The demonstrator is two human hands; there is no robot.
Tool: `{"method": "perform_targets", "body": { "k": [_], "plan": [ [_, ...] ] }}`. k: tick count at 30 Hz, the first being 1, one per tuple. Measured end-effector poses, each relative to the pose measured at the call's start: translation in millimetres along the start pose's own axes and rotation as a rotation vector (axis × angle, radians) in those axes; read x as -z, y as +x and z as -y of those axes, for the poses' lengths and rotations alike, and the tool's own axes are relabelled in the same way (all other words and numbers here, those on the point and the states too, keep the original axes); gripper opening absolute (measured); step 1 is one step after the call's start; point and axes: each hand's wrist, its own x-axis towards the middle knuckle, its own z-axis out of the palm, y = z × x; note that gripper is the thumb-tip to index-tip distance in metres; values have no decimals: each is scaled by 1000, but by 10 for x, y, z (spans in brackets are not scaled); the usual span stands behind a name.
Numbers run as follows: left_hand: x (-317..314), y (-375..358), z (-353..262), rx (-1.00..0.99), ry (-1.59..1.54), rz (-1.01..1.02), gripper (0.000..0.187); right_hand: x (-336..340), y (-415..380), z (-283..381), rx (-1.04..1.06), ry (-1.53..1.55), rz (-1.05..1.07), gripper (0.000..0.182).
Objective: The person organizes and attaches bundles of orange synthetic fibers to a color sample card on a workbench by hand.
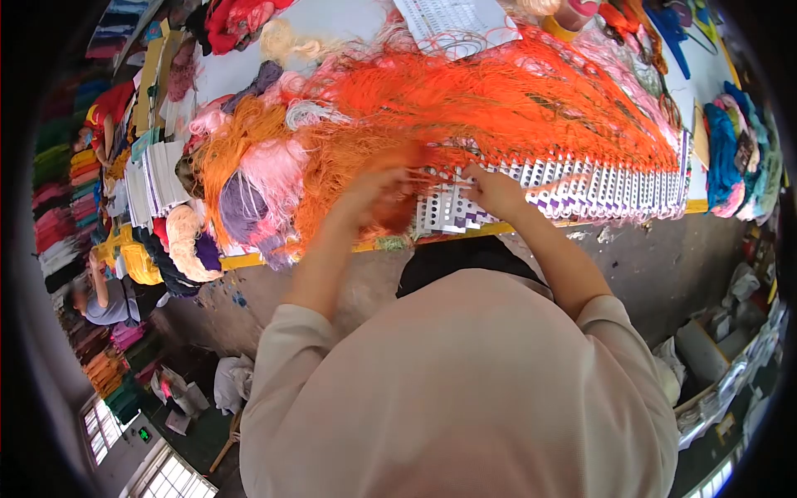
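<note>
My left hand (378,195) is smeared by motion beside dark orange thread at the left end of a row of white punched cards (564,187); what its fingers do cannot be made out. My right hand (491,191) is closed at the cards' top edge, its thumb and finger pressed together on orange thread. Bright orange-red thread (498,95) fans out from the holes of the cards across the table. Duller orange thread (328,170) is heaped left of my left hand.
Pink thread (278,166), purple thread (241,199) and a stack of white cards (158,183) lie at the left. A printed sheet (457,25) is at the back. Blue skeins (722,149) hang at the right edge. Two other people (108,303) are far left.
</note>
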Motion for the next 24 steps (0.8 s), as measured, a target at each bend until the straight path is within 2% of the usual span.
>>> {"method": "perform_targets", "body": {
  "k": [2,3,6,8,9,10,11,12,13,14,16,17,18,19,20,22,24],
  "plan": [
    [657,-205,-221,-62,-271,84,11,-16,15,20,-15,37,-1,33],
    [781,-407,-405,-241,-265,20,14,7,3,53,-20,26,3,33],
    [1553,-640,-746,-530,-549,-44,7,36,-4,114,-40,-4,15,33],
    [2018,-715,-834,-645,-721,-249,10,-38,70,18,18,-5,-21,34],
    [1955,-783,-862,-630,-805,-469,16,27,136,-2,-36,167,103,35],
    [2082,-813,-831,-557,-892,-295,21,133,163,70,-91,341,226,36],
    [2209,-851,-797,-479,-970,-120,26,261,129,106,-144,565,254,40],
    [1862,-900,-813,-532,-898,-262,31,263,198,15,-89,697,179,47],
    [1592,-997,-815,-482,-919,40,31,246,339,-149,-27,824,102,54],
    [1387,-1058,-794,-428,-924,341,31,195,519,-277,35,740,-109,62],
    [1146,-974,-684,-537,-566,439,32,246,728,-287,-170,619,-424,57],
    [938,-962,-651,-575,-443,273,35,388,626,-113,-179,416,-544,53],
    [714,-967,-621,-608,-324,104,38,473,556,60,-122,465,-574,49],
    [492,-1007,-651,-657,-291,174,40,551,485,250,-63,511,-604,45],
    [313,-1042,-680,-706,-258,245,42,619,356,589,3,673,-585,31],
    [129,-1044,-665,-644,-412,364,43,770,7,1251,165,1154,-315,22],
    [-14,-1044,-662,-621,-455,407,42,870,-379,1866,219,1204,-230,17]
  ]
}}
